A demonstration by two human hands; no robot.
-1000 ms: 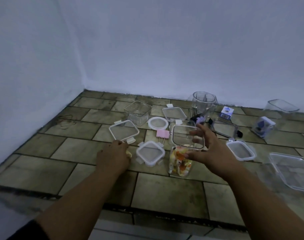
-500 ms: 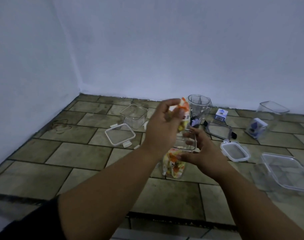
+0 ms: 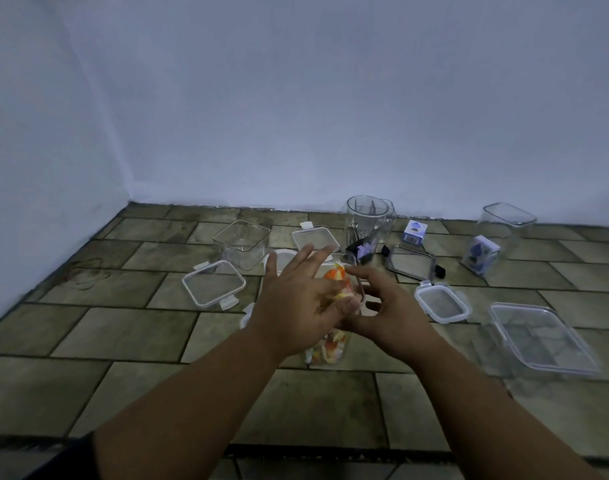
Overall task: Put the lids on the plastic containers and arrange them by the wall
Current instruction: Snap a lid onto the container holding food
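Container [image 3: 329, 346] — left hand [image 3: 296, 301], fingers spread, has brought an orange packet [image 3: 337, 278] to its mouth; right hand [image 3: 386, 308] grips its rim — lid not yet on.

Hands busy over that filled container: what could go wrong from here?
The orange-and-yellow packet pokes up between the left hand and right hand, above the filled container; a lid may not seat over it. Loose lids lie scattered, like the square lid and rounded lid, so a mismatch is easy. The tall clear jar behind could get knocked.
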